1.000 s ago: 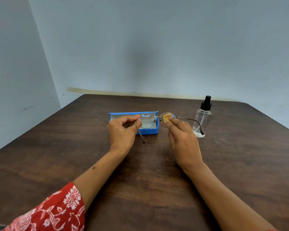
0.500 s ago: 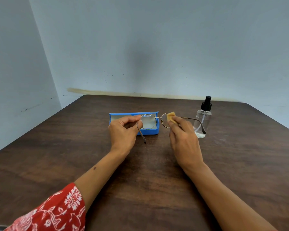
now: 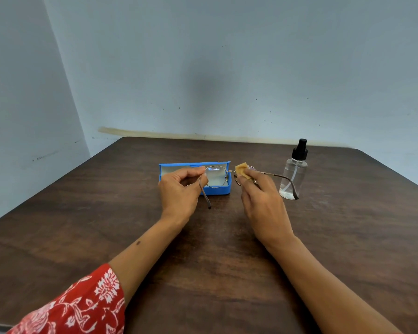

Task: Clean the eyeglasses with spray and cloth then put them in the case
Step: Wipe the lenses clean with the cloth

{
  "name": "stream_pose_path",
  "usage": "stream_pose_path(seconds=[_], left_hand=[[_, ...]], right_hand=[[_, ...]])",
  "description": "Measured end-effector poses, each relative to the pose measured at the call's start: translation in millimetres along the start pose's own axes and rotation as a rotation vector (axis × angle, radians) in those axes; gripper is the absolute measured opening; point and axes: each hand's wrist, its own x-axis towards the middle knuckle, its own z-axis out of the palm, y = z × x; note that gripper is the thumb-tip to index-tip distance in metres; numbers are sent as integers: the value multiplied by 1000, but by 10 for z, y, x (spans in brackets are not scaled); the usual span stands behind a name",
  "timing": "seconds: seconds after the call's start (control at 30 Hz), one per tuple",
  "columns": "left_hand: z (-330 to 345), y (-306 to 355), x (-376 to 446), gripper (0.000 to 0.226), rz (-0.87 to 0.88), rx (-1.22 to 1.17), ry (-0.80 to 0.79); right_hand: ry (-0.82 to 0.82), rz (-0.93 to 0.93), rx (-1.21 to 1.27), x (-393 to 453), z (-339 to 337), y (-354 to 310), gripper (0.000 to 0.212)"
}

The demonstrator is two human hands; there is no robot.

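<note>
Mid-wipe, over the middle of the table (image 3: 227, 273), slightly toward the far edge. Eyeglasses (image 3: 227, 175) held up off the wood, temples unfolded. Left hand (image 3: 179, 191) pinching the frame at the left hinge, fingers curled tight on the rim. Right hand (image 3: 263, 201) pinching the tan cloth (image 3: 241, 170) onto the right lens, thumb side hidden, so grip depth can't be told. Blue case (image 3: 217, 188) open just behind the left lens, toward the far edge. Spray bottle (image 3: 293, 174) upright, near the far right corner, right temple tip hanging just in front of it — contact or gap can't be told from this view. Likely risks: wire frame looks thin, and holding by one hinge while rubbing the opposite lens puts twist through the bridge; too much pressure probably bends it or pops a lens. Cloth is small and bunched — bare fingertip could slip onto the glass and smear it again. Sweep of the right temple could clip the bottle and tip it; narrow base, tall pump cap, looks easy to topple. Left temple dangling low toward the wood, could snag on lowering. Case sitting close behind, so a careless push forward could shove it toward the far edge.
</note>
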Motion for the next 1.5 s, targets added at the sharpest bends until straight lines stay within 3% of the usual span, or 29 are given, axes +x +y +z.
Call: stream_pose_path(seconds=[0.13, 0.23, 0.3, 0.47, 0.57, 0.63, 0.8, 1.0, 1.17, 1.33, 1.5], left_hand=[[0, -3, 1, 19, 6, 10, -3], [3, -17, -4, 19, 9, 18, -11], [0, -13, -6, 18, 10, 8, -1], [-1, 1, 1, 19, 8, 11, 2], [-2, -22, -1, 18, 9, 17, -12], [-6, -25, -1, 18, 14, 21, -9], [1, -7, -5, 17, 14, 21, 6], [-1, 7, -19, 17, 34, 54, 0], [-3, 7, -12, 18, 20, 38, 7], [-5, 12, -17, 18, 18, 14, 12], [-11, 27, -12, 17, 7, 7, 24]], right_hand=[[7, 102, -17, -5, -12, 41, 36], [17, 4, -14, 2, 0, -4, 28], [-1, -26, -9, 4, 1, -15, 33], [-4, 114, -13, -3, -9, 42, 40], [3, 9, -24, 1, 13, 5, 29], [-8, -30, -30, 2, 19, -7, 33], [9, 126, -28, -6, -7, 43, 43], [-20, -5, -25, -1, 23, -1, 37], [9, 124, -39, -10, 5, 46, 45], [-26, -7, -34, -10, 42, 9, 36], [11, 148, -24, -17, 17, 48, 46]])
